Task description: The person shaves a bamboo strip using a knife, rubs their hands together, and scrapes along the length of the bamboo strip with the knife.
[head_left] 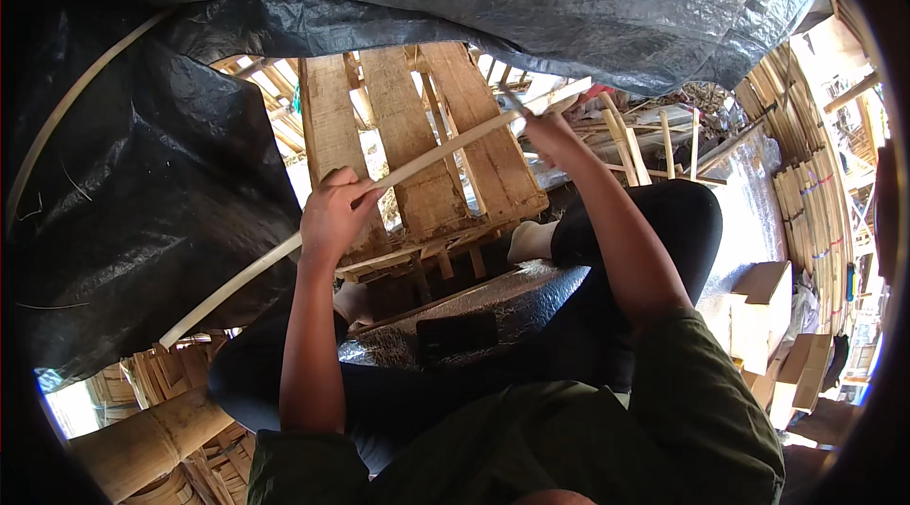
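A long pale bamboo strip (445,149) slants across the view, from low on the left up to the far right. My left hand (332,213) is closed around it near its middle, over the near left corner of a wooden slat bench (393,116). My right hand (555,137) is closed on a knife (513,101), whose dark narrow blade lies against the strip close to its far end. The knife's handle is hidden in my fingers. Something red (595,93) shows just beyond that end, too little of it to name.
Black plastic sheeting (171,249) hangs on the left and across the top. Several upright bamboo pieces (668,140) stand to the right, with bundled slats (810,211) and cardboard boxes (758,311) beyond. A thick bamboo pole (152,439) lies lower left. Silvery foil (545,292) covers my seat.
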`<state>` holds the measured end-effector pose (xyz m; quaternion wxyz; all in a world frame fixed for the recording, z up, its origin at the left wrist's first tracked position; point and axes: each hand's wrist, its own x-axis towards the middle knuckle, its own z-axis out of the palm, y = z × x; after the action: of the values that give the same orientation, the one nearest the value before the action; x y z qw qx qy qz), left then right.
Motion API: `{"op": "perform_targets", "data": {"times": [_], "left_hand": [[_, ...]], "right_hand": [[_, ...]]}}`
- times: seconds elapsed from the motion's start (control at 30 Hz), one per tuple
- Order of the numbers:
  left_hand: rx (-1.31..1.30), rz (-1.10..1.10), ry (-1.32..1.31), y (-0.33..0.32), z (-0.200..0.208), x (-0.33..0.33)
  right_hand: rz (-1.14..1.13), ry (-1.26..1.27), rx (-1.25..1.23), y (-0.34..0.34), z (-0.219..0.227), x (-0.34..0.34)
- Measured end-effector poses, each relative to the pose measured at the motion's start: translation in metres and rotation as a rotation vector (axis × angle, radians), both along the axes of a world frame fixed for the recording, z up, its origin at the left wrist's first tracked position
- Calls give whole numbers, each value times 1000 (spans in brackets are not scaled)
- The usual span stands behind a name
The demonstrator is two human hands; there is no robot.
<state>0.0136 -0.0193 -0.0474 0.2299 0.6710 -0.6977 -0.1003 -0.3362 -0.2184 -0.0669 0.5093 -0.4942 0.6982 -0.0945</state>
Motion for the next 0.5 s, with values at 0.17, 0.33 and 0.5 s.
{"op": "perform_targets", "data": {"times": [0.17, 0.33, 0.5], "left_hand": [[-27, 3, 21, 1, 3, 1], [17, 2, -8, 1, 5, -1], [14, 28, 72, 3, 5, 0]], "right_hand": [[-104, 175, -253, 4, 2, 3], [16, 109, -135, 5, -5, 2], [19, 242, -301, 3, -14, -4]]}}
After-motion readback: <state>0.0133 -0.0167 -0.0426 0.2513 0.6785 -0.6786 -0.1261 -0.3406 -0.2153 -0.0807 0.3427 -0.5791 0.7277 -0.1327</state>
